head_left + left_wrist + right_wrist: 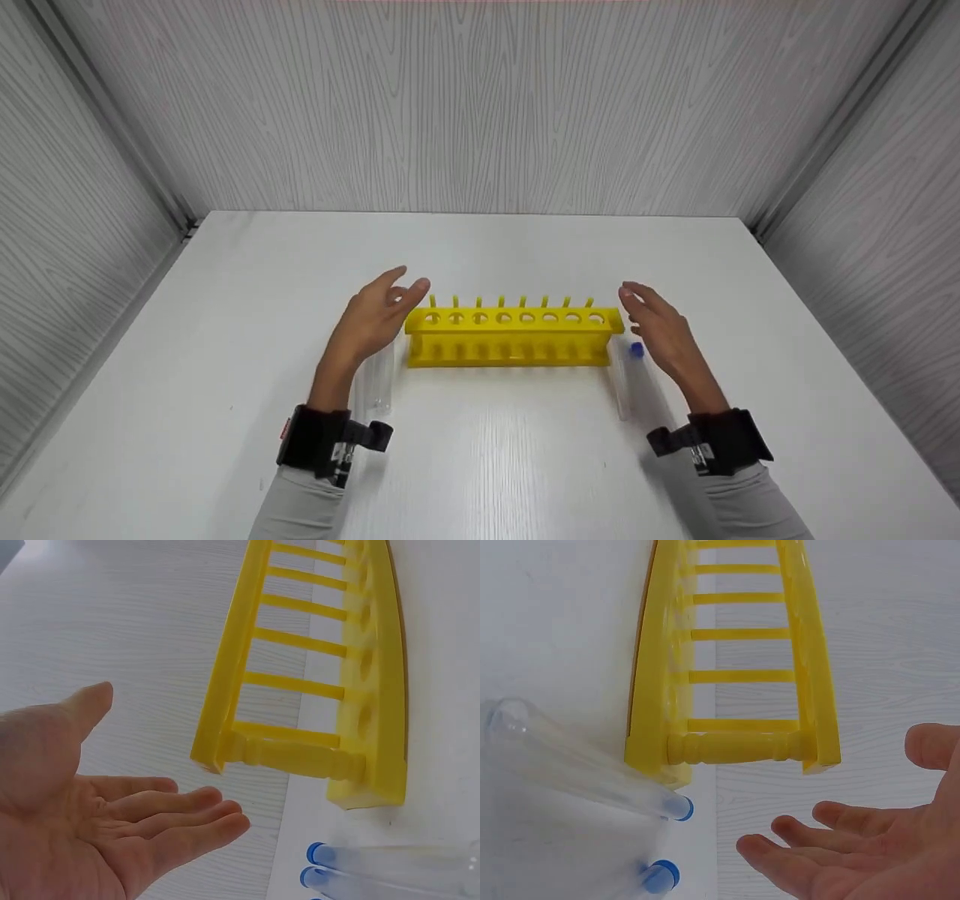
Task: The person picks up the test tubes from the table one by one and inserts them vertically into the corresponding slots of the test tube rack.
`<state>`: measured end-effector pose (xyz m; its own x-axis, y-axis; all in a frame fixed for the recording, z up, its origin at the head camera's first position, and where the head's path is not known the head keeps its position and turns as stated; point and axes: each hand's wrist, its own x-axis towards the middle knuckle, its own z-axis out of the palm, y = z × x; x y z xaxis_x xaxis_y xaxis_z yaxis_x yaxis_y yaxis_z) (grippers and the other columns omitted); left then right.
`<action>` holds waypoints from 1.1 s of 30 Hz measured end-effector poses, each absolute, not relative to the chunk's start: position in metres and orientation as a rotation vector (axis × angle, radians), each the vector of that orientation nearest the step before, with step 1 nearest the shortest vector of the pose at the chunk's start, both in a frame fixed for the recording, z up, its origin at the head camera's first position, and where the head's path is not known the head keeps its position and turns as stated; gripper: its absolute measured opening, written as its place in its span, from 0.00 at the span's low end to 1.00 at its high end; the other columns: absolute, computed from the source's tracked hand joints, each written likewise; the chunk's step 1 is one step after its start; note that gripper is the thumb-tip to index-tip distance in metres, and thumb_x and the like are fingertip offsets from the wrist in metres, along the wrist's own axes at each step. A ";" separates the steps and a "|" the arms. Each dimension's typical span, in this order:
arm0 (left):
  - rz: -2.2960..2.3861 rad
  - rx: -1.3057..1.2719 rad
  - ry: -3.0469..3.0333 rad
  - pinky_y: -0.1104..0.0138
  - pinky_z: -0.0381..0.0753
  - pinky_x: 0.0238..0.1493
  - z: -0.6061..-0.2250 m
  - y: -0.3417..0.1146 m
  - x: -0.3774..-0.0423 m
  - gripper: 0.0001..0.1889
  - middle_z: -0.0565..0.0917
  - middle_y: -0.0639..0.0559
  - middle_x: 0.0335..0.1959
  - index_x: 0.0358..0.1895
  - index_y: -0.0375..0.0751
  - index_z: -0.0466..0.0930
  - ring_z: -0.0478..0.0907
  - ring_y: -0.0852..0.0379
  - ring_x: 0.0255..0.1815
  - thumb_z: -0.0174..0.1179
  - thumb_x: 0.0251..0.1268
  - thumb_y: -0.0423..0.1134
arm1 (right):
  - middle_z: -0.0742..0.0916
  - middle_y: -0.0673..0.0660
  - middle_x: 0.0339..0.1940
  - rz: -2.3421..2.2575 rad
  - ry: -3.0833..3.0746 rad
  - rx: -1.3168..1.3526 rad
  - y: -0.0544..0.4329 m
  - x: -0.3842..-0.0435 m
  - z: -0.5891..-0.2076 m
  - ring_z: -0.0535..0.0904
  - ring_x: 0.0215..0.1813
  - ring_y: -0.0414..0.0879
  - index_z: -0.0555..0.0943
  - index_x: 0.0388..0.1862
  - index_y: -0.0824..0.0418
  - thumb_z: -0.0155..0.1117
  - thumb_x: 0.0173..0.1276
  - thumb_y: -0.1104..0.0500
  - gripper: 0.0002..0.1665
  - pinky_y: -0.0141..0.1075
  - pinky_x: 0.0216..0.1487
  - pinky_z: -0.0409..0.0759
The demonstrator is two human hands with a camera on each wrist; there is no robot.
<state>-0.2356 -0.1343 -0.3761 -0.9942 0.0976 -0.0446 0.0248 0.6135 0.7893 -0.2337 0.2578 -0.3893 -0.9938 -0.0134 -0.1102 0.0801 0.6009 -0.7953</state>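
Note:
A yellow test tube rack [510, 352] stands on the white table with a row of round holes along its top and pegs behind. My left hand [375, 311] hovers at its left end, fingers extended and thumb apart, holding nothing. My right hand [664, 330] is raised at the right end in the same way, its palm turned toward the rack. Clear test tubes [381, 379] with blue caps lie beside the rack's left end, partly hidden under my left hand and arm. More capped test tubes [577, 757] lie at its right end.
The white table [510, 465] stretches out around the rack. Grey wood-grain panels [480, 112] rise behind it and on both sides. Each wrist wears a black camera band [315, 442] over a grey sleeve.

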 end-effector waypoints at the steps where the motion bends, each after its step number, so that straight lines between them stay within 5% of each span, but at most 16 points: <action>1: 1.339 0.113 2.728 0.44 0.65 0.75 -0.376 -0.134 -0.235 0.43 0.71 0.36 0.73 0.80 0.42 0.56 0.69 0.40 0.74 0.46 0.74 0.69 | 0.67 0.68 0.78 -1.398 2.690 0.048 0.257 -0.234 -0.390 0.66 0.76 0.65 0.57 0.82 0.58 0.38 0.77 0.28 0.48 0.56 0.75 0.67; 17: 1.321 0.097 2.620 0.47 0.75 0.66 -0.383 -0.136 -0.238 0.25 0.81 0.40 0.65 0.69 0.42 0.75 0.79 0.43 0.65 0.55 0.76 0.51 | 0.73 0.65 0.75 -1.546 2.530 0.009 0.256 -0.234 -0.395 0.73 0.73 0.59 0.70 0.74 0.62 0.56 0.78 0.49 0.31 0.49 0.70 0.75; 33: 1.273 0.041 2.604 0.49 0.79 0.64 -0.386 -0.137 -0.242 0.20 0.82 0.37 0.62 0.62 0.41 0.81 0.87 0.44 0.52 0.60 0.73 0.46 | 0.75 0.67 0.72 -1.570 2.530 -0.003 0.259 -0.240 -0.404 0.78 0.68 0.57 0.73 0.72 0.62 0.55 0.78 0.55 0.27 0.43 0.63 0.81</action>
<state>-0.2418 -0.1370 -0.3862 -0.9702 0.1308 -0.2039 -0.0807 0.6193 0.7810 -0.2396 0.2585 -0.4043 -0.9866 -0.0878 -0.1377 0.0844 0.4476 -0.8902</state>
